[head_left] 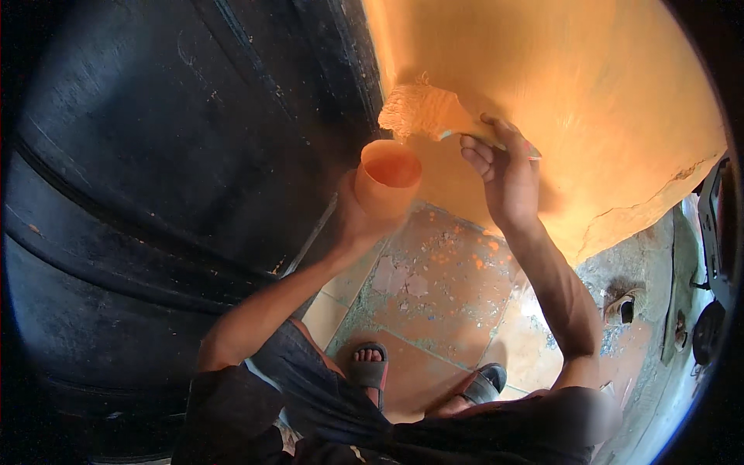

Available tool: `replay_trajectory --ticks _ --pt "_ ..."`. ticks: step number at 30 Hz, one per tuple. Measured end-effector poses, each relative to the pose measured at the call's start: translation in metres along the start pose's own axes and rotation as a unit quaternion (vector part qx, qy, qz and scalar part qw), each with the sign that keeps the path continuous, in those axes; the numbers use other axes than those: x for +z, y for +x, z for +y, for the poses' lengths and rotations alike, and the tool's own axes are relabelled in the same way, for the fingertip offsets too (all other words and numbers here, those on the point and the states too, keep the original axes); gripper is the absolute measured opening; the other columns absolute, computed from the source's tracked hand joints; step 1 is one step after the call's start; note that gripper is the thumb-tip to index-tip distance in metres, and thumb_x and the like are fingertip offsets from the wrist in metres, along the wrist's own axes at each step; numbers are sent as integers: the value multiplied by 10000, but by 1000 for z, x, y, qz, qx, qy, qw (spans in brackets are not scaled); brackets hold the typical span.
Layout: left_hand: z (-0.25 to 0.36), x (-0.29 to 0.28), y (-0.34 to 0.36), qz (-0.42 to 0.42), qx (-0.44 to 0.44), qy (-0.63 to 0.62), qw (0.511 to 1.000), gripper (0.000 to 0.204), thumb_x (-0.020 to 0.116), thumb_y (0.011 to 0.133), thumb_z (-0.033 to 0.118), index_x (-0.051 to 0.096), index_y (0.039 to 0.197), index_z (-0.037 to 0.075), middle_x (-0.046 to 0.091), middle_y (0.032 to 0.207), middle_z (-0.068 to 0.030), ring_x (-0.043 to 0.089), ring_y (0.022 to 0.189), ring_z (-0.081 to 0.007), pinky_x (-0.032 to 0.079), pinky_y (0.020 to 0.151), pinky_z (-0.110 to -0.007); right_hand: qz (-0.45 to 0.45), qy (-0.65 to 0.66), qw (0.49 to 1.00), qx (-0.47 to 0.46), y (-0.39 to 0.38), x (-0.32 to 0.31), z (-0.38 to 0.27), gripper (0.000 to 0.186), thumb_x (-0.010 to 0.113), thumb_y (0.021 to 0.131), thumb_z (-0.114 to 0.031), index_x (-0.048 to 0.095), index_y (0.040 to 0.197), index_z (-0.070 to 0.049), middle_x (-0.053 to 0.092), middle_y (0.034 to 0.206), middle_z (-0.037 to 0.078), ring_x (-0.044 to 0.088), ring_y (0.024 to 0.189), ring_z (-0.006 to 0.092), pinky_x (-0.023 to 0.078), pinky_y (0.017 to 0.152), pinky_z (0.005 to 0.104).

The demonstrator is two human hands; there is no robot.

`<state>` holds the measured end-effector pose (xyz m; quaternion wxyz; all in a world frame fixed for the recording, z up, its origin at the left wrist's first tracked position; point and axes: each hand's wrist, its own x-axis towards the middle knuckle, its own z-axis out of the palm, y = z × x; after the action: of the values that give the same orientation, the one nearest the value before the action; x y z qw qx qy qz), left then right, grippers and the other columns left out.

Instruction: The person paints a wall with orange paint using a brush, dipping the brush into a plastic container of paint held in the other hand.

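An orange cup (385, 194) of orange paint is in my left hand (358, 208), its open top tilted toward me. My right hand (514, 174) grips the handle of a paintbrush (434, 113), whose wide bristles are coated in orange. Those bristles point left and appear to be at the orange wall (604, 93), just above the cup's rim. Whether the bristle tips press on the wall is hard to tell. My right thumb and fingers close round the handle, and its end sticks out past them.
On the left stands a large dark door-like panel (155, 116) with raised ridges. Orange drops spot the tiled floor (434, 271) below my hands. My sandalled feet (368, 372) are under me. At the right edge are dark objects (709, 333) and a crack low in the wall.
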<state>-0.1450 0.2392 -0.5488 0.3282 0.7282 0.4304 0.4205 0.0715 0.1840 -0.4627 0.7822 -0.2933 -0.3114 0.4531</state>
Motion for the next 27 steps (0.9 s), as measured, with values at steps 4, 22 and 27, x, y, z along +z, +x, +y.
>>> replay_trajectory --ticks 4,22,27 --pt "10 0 3 -6 5 -11 1000 1054 877 566 211 190 1341 15 363 1314 -155 404 1239 -270 355 1032 -420 5 23 999 42 1 -5 0 359 499 933 -222 481 1174 44 564 1111 129 646 889 238 534 803 320" --pt "28 -36 -1 -11 24 -56 998 1061 865 636 275 129 1358 26 334 1325 -155 379 1263 -272 322 1071 -417 -74 -248 685 -681 128 152 -59 210 563 890 8 587 1096 -24 622 881 94 487 615 102 389 528 212" --pt "34 -50 -4 -12 42 -37 998 1056 867 634 261 137 1359 24 346 1322 -153 379 1267 -272 327 1068 -421 -44 -295 689 -661 145 153 -31 166 626 854 -41 641 1019 -42 646 868 120 652 758 246 515 692 306"
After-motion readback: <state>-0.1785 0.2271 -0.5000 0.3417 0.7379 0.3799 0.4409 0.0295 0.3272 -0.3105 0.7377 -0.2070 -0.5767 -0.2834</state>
